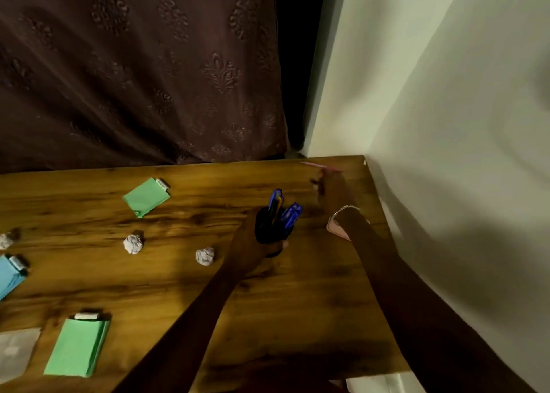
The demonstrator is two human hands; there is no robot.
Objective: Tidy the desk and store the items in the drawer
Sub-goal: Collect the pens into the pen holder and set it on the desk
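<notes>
My left hand [253, 244] grips a black pen holder [269, 226] with several blue pens [285, 208] standing in it, right of the wooden desk's [297, 303] middle. My right hand [330, 190] reaches to the desk's far right corner, blurred, its fingers at a pink pencil [318, 166] lying along the back edge; whether it grips the pencil is unclear. A pink object [334, 229] lies under my right wrist.
Clipped paper pads lie on the desk: green [145, 198], green [77, 346], blue [9, 276]. Crumpled paper balls [134, 244] [205, 256] [7, 239] and a white sheet [15, 354] are scattered left. A wall [446, 154] borders the right, a brown curtain [134, 65] the back.
</notes>
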